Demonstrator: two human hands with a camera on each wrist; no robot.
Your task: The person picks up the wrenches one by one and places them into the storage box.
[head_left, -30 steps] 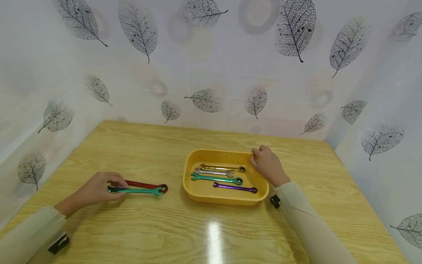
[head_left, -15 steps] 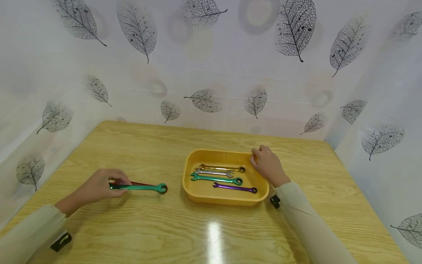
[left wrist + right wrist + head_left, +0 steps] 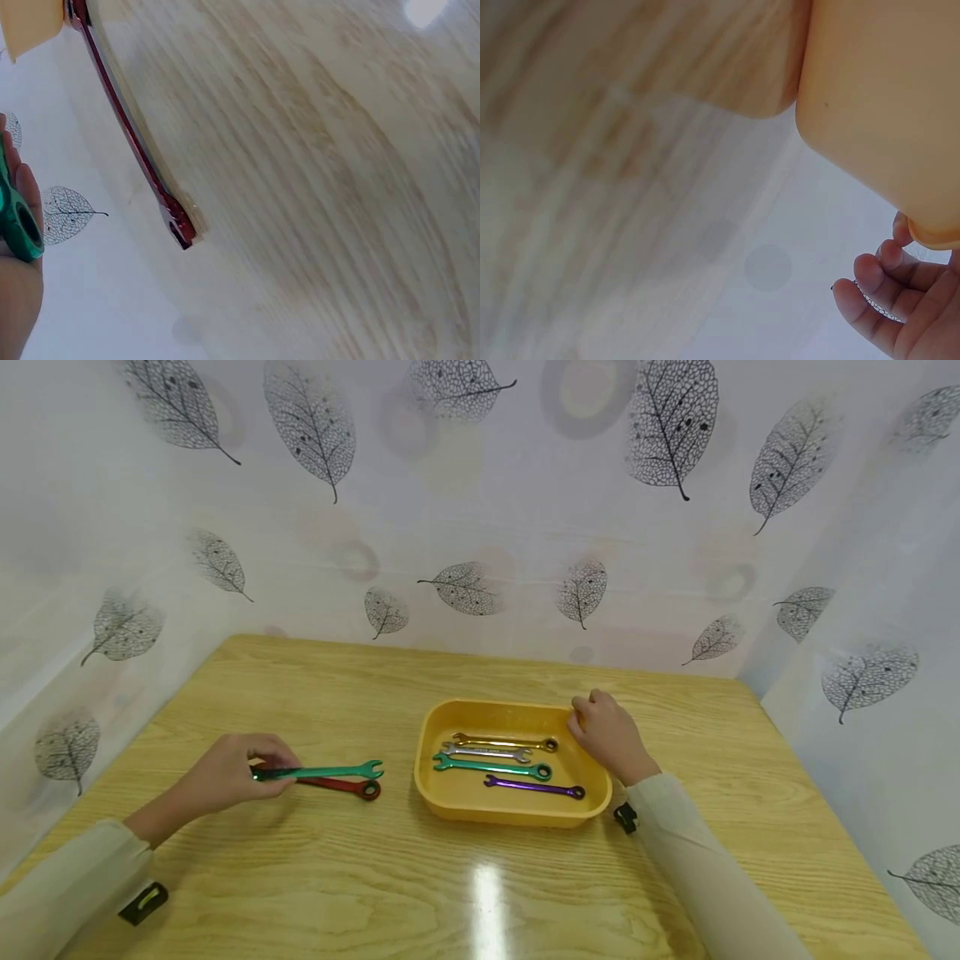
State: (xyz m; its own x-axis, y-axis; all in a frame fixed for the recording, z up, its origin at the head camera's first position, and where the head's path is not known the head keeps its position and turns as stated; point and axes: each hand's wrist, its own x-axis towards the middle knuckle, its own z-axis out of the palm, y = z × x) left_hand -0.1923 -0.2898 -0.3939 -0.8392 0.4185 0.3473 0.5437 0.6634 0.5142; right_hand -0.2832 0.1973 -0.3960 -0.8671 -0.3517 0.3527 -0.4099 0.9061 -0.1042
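My left hand [image 3: 232,781] pinches a green wrench [image 3: 330,772] near its left end, its open-jawed end pointing right. In the left wrist view the ring end of this green wrench [image 3: 24,229] lies against the palm. Below it a red wrench [image 3: 337,785] rests on the table; in the head view its left part is hidden by the hand. My right hand [image 3: 611,735] grips the far right corner of the yellow tray [image 3: 495,817]. Inside the tray lie a gold wrench [image 3: 502,742], a silver wrench [image 3: 487,752], another green wrench [image 3: 491,766] and a purple wrench [image 3: 532,786].
A wood-grain table [image 3: 360,893] carries everything. White cloth [image 3: 480,510] printed with dark leaves stands behind it and along both sides. A bright light reflection lies on the table in front of the tray.
The left hand has lifted the green wrench slightly up and away from the red one, which now shows below it. The red wrench, right hand and tray have stayed in place.
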